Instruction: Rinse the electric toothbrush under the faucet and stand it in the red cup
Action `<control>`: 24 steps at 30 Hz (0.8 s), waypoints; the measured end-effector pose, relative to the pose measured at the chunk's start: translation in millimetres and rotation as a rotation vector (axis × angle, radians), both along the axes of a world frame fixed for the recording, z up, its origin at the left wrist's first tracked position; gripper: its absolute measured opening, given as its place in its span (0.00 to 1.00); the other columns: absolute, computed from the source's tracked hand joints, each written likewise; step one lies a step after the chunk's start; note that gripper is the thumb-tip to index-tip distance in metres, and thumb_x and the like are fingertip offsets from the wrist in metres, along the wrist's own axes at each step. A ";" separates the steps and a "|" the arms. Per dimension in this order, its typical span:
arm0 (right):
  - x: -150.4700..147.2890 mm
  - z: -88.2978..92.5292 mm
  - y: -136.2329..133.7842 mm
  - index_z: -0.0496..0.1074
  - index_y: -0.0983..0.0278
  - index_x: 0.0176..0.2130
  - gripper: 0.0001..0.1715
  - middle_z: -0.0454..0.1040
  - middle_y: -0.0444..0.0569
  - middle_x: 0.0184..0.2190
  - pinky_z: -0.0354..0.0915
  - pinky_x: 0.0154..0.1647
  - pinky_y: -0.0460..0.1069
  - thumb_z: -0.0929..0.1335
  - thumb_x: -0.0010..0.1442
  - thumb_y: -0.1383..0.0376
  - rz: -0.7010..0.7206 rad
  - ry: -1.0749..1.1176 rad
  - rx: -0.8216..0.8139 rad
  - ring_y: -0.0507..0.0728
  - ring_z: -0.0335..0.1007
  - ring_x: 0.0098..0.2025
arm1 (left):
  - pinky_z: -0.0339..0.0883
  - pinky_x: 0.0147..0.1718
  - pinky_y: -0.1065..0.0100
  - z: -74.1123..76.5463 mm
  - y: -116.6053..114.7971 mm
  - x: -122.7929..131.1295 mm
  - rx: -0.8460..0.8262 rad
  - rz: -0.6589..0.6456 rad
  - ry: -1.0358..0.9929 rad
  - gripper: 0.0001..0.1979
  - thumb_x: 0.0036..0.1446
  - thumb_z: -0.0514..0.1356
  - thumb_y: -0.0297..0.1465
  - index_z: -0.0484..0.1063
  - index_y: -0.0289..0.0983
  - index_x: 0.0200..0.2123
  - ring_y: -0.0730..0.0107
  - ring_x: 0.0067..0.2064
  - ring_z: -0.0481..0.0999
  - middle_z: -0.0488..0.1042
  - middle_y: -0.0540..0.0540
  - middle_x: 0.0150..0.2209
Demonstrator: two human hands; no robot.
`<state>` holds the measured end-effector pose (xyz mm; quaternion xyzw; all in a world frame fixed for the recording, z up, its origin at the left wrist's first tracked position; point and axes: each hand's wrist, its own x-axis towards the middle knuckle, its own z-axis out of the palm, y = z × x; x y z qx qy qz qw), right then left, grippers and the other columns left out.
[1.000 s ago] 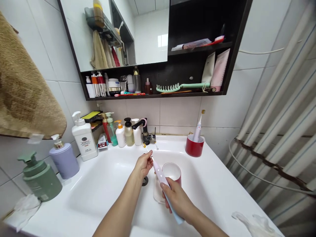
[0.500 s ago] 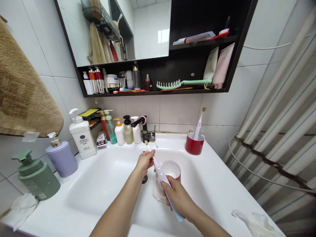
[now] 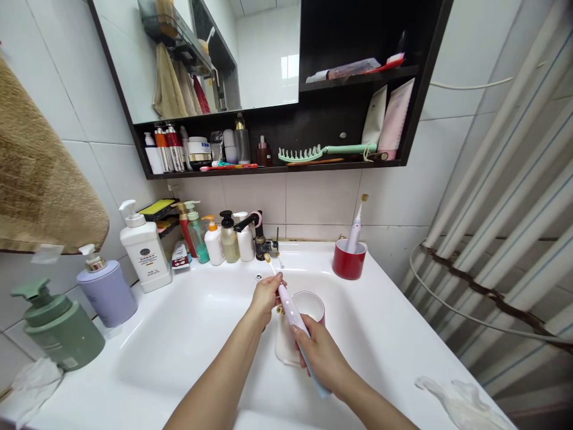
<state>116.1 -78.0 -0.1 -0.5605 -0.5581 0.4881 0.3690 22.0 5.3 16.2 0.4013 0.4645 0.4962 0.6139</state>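
Note:
Over the white sink I hold a pale pink electric toothbrush that fades to light blue at its lower end. My right hand is wrapped round the handle. Thumb and fingers of my left hand pinch it near the top, where the brush head joins the handle. The brush head points up toward the black faucet. Below my hands a red cup with a white inside stands in the basin beside a pale, flat tray-like piece, partly hidden by my right hand.
A second electric toothbrush stands in a red cup on the right rim. Several pump bottles line the left and back edges. Overhead is a dark mirror cabinet. White pipes run down the right; crumpled tissue lies below them.
The view has shifted slightly. Both hands keep their grip on the toothbrush, and its brush head shows a little more from the side.

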 end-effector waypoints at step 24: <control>0.9 14.4 3.1 0.55 0.64 0.25 0.16 0.57 0.38 0.14 0.51 0.13 0.42 0.57 0.48 0.54 -0.037 0.355 0.041 0.44 0.51 0.13 | 0.56 0.20 0.75 11.8 -12.8 10.0 0.046 -0.181 -0.135 0.14 0.40 0.54 0.40 0.64 0.33 0.24 0.78 0.21 0.64 0.65 0.50 0.19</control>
